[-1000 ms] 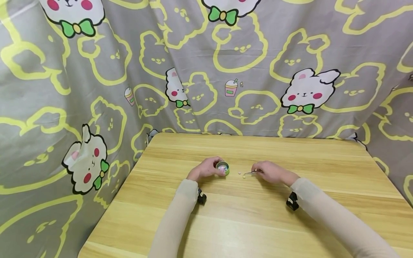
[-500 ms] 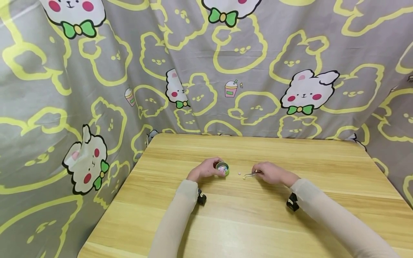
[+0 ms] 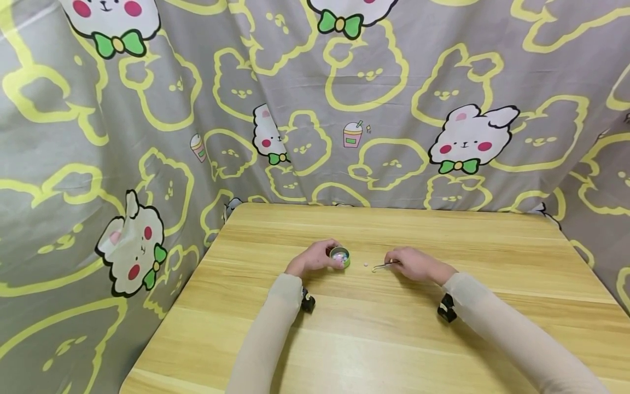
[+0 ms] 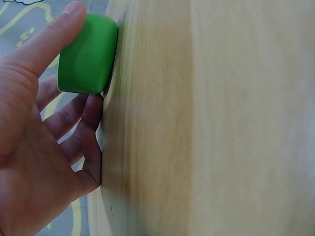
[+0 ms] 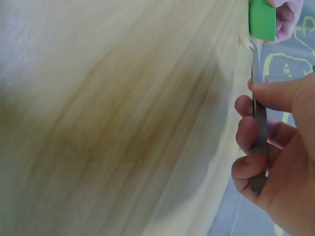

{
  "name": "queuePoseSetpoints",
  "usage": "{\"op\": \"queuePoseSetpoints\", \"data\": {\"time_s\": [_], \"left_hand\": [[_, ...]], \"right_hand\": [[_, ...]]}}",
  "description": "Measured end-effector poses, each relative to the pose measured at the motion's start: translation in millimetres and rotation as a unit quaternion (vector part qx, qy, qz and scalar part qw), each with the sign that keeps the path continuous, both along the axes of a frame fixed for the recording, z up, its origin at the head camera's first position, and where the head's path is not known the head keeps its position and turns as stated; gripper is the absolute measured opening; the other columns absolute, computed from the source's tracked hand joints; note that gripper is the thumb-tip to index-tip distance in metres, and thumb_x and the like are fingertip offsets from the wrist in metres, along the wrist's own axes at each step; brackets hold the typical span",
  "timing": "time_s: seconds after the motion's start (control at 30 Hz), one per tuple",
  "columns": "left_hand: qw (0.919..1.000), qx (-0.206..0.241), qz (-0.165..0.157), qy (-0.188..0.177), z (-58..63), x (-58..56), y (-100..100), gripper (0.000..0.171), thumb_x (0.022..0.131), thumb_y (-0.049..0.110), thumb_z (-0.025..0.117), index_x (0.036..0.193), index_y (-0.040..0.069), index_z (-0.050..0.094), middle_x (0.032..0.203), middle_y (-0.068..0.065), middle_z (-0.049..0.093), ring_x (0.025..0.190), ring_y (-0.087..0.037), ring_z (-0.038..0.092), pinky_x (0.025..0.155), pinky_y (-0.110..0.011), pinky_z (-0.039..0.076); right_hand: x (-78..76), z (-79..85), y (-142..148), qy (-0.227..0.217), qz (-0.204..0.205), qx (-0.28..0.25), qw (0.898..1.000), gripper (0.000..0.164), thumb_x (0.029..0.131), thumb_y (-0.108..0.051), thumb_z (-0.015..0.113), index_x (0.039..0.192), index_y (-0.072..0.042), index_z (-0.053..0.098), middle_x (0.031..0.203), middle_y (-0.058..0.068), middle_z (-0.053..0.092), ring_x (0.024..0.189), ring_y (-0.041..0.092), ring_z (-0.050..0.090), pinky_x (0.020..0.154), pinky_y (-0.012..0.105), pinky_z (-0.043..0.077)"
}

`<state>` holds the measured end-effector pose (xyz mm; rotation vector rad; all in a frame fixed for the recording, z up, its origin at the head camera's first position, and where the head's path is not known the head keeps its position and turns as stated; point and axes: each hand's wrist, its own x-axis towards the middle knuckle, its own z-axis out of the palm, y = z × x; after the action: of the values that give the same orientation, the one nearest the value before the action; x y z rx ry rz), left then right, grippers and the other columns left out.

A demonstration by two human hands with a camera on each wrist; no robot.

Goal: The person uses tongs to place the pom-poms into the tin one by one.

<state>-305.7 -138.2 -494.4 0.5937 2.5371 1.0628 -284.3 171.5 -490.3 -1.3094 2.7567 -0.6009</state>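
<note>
My left hand (image 3: 316,256) holds a small round green tin (image 4: 89,55), thumb on the near side and fingers behind it, at the middle of the table. Pastel beads (image 3: 339,256) lie inside the tin. To the right, my right hand (image 3: 410,262) grips a pair of metal tweezers (image 5: 259,130) between thumb and fingers, their bent tips pointing left toward the tin. Right at those tips is a small pale yellow bead (image 5: 244,42), close to the tabletop. A pink bead (image 3: 366,264) lies on the wood between the tin and the tweezers.
The wooden table (image 3: 374,339) reaches back to a grey curtain (image 3: 305,71) printed with yellow outlines and white cartoon animals, which also hangs along both sides. A black wrist camera (image 3: 308,302) is strapped on the left wrist, another black camera (image 3: 447,308) on the right.
The tweezer tips have come down slightly onto the yellow bead, and the right hand has shifted a little. The left hand and the tin stay in place.
</note>
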Motion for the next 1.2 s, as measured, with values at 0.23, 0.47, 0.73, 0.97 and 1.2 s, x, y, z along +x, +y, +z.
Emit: {"op": "queuePoseSetpoints", "data": {"time_s": [0.23, 0.47, 0.73, 0.97, 1.2], "left_hand": [[1.0000, 0.004, 0.000, -0.006, 1.2, 1.2, 0.6, 0.044, 0.078, 0.030, 0.078, 0.116, 0.019, 0.060, 0.104, 0.005, 0.060, 0.095, -0.013, 0.054, 0.084, -0.031, 0.044], [1.0000, 0.004, 0.000, -0.001, -0.2, 1.4, -0.5, 0.046, 0.078, 0.030, 0.079, 0.117, 0.018, 0.060, 0.104, 0.006, 0.059, 0.095, -0.012, 0.054, 0.085, -0.031, 0.043], [1.0000, 0.007, 0.002, -0.002, 0.3, 1.8, 0.5, 0.045, 0.077, 0.030, 0.079, 0.116, 0.018, 0.060, 0.104, 0.005, 0.060, 0.095, -0.012, 0.054, 0.085, -0.031, 0.043], [1.0000, 0.003, 0.002, -0.002, -1.9, 0.5, 0.6, 0.045, 0.078, 0.030, 0.079, 0.116, 0.018, 0.059, 0.103, 0.006, 0.059, 0.094, -0.012, 0.054, 0.085, -0.031, 0.043], [1.0000, 0.002, 0.005, -0.004, -1.2, 0.0, 0.1, 0.046, 0.077, 0.031, 0.079, 0.117, 0.019, 0.059, 0.103, 0.006, 0.059, 0.095, -0.011, 0.054, 0.086, -0.030, 0.043]], "right_hand": [[0.0, 2.5, 3.9, 0.000, -0.004, -0.019, 1.000, 0.016, 0.090, 0.001, 0.057, 0.097, -0.011, 0.064, 0.093, -0.001, 0.064, 0.086, 0.017, 0.060, 0.075, 0.039, 0.048], [0.3, 8.3, 3.7, -0.001, -0.005, -0.040, 0.999, 0.016, 0.090, 0.002, 0.055, 0.098, -0.009, 0.065, 0.093, 0.000, 0.065, 0.085, 0.018, 0.060, 0.073, 0.038, 0.048], [-0.3, 17.8, 0.0, 0.001, -0.019, -0.059, 0.998, 0.014, 0.091, 0.000, 0.057, 0.098, -0.009, 0.065, 0.093, 0.001, 0.065, 0.081, 0.015, 0.058, 0.071, 0.037, 0.047], [-2.3, 24.0, -5.4, -0.036, -0.033, -0.070, 0.996, 0.014, 0.093, -0.001, 0.055, 0.103, -0.006, 0.065, 0.094, 0.007, 0.066, 0.077, 0.012, 0.055, 0.067, 0.034, 0.045], [-9.2, 27.7, -15.4, -0.044, -0.045, -0.068, 0.996, 0.015, 0.094, -0.004, 0.055, 0.105, -0.007, 0.065, 0.096, 0.007, 0.066, 0.083, 0.016, 0.059, 0.071, 0.037, 0.047]]}}
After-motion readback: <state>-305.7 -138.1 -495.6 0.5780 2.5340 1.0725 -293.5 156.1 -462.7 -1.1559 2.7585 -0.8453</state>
